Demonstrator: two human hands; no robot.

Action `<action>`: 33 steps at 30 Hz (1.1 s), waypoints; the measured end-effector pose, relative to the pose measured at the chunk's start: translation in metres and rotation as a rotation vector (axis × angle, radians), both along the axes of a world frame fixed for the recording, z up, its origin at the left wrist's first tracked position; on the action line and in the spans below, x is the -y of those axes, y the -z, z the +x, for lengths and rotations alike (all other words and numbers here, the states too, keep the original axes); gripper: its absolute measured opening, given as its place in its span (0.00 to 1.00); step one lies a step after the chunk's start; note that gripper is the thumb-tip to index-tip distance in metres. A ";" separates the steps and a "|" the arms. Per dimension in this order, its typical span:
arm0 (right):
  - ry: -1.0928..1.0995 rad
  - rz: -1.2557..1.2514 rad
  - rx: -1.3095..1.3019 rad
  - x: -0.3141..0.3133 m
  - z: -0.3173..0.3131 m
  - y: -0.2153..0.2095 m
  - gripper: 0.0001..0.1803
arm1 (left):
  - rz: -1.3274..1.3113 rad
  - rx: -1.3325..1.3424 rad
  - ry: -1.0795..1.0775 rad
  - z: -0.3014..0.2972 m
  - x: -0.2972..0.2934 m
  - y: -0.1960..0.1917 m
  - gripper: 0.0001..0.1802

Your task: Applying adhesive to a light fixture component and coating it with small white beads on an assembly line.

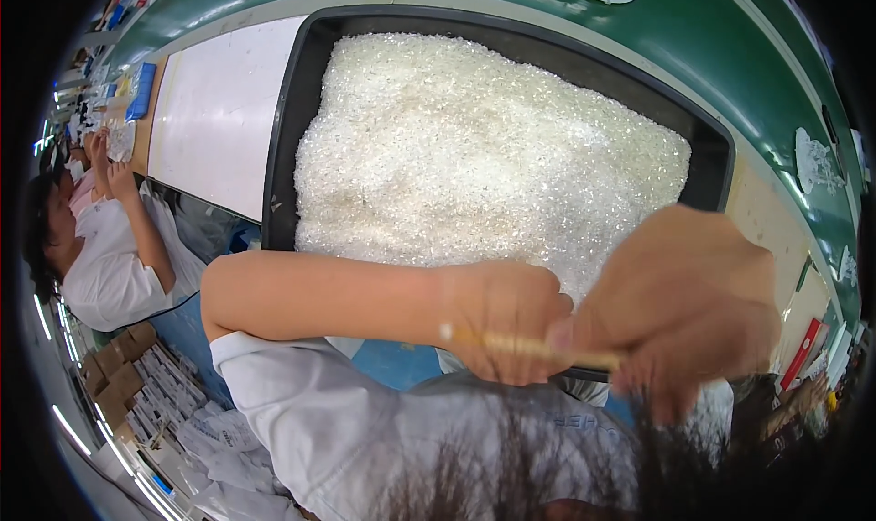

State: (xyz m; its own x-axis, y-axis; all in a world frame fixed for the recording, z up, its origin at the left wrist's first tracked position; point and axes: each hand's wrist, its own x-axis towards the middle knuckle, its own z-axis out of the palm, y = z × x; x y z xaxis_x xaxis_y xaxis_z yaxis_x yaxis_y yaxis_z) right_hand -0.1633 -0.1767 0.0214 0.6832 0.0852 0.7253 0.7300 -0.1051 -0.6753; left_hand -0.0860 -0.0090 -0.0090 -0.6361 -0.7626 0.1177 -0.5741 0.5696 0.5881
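Observation:
A large black tray in front of me holds a heap of small, glittering clear beads or crystals. Over its near edge, my left hand is closed in a fist, with the forearm lying across from the left. My right hand is close beside it on the right, smeared by motion. Its fingers are bent around one end of a thin tan stick with a pale tip. The stick passes across the front of my left fist. Whatever the left fingers enclose is hidden.
A white board lies left of the tray on the green table. Clear plastic pieces lie at the right. Another person works at the far left, near a blue box. Cartons and white bags stand behind, lower left.

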 end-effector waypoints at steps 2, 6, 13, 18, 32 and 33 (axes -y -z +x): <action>-0.217 0.070 0.021 0.002 -0.003 -0.006 0.09 | -0.023 -0.011 0.024 0.017 -0.008 -0.001 0.16; 0.158 -0.091 0.056 -0.003 0.001 0.003 0.10 | -0.029 -0.016 -0.001 0.008 -0.004 0.004 0.16; 0.097 -0.174 0.009 0.000 0.009 0.007 0.09 | -0.045 -0.027 -0.031 -0.001 -0.003 0.010 0.17; 0.216 -0.320 -0.021 0.005 0.009 0.006 0.08 | -0.060 -0.034 -0.026 -0.008 -0.001 0.008 0.18; -0.070 -0.010 -0.141 0.002 -0.002 -0.005 0.14 | 0.034 -0.055 0.071 -0.016 0.008 0.015 0.12; 0.089 -0.144 -0.132 0.006 -0.003 -0.003 0.13 | 0.037 -0.061 0.088 -0.017 0.010 0.016 0.11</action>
